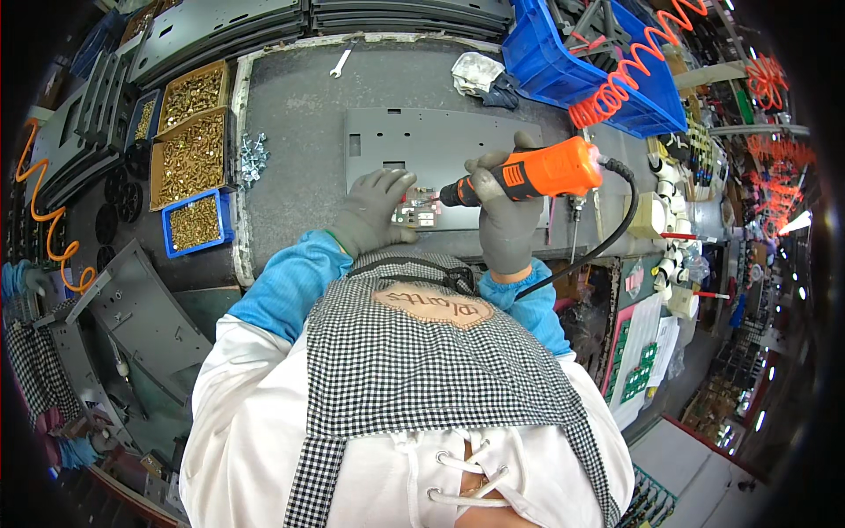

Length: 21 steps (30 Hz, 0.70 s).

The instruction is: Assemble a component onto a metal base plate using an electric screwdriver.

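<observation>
"Right hand (503,207) first: what do we hold?"

"We hold the orange driver (556,169), long axis running left to right, tip pointing left toward the small metal part (424,216) on the grey panel (440,141)."

"Our left hand (374,209)?"

"Nearer the part, thumb and fingers partly spread at its left; whether we grip it, we cannot tell."

Left hand (374,211) and right hand (510,227): plain grey gloves (359,227). Forearms: bright blue sleeve covers (295,280). Torso: a white long-sleeved top (242,427), its neckline threaded with white laces (466,501) through round metal eyelets (433,495), beneath a black-and-white checked apron (396,378) with matching shoulder straps (312,488) and a rounded tan patch (431,304) bearing dark lettering and a stitched border.
</observation>
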Available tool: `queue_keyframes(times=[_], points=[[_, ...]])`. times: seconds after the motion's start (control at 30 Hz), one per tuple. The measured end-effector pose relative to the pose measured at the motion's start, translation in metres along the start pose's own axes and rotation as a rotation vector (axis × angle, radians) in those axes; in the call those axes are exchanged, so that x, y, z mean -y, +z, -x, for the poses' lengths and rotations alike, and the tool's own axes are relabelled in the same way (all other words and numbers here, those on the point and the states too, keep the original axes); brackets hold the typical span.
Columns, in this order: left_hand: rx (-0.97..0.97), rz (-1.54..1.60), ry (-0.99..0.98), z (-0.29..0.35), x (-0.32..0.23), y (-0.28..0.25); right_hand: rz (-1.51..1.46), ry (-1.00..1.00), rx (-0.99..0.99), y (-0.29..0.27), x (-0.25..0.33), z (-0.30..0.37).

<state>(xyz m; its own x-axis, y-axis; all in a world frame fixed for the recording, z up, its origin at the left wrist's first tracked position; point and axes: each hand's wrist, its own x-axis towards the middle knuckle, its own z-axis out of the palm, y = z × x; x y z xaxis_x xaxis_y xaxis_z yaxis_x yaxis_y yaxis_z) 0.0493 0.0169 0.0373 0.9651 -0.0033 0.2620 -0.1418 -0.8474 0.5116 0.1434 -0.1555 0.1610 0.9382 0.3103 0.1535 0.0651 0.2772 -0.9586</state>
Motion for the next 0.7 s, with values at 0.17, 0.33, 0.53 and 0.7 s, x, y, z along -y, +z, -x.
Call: queue_keyframes(times=[0.17,0.33,0.53,0.7], points=[[0.15,-0.041,-0.084,0.0,-0.001,0.002,0.011,0.044,0.067,0.008,0.003,0.006],[0.13,-0.048,-0.098,0.0,0.001,0.006,0.092,0.061,0.132,0.014,-0.004,0.011],[0.11,-0.058,-0.118,0.002,0.004,0.011,0.116,0.081,0.232,0.02,-0.009,0.006],[0.111,-0.046,-0.108,0.002,0.003,0.011,0.089,0.08,0.278,0.017,-0.015,0.005]])
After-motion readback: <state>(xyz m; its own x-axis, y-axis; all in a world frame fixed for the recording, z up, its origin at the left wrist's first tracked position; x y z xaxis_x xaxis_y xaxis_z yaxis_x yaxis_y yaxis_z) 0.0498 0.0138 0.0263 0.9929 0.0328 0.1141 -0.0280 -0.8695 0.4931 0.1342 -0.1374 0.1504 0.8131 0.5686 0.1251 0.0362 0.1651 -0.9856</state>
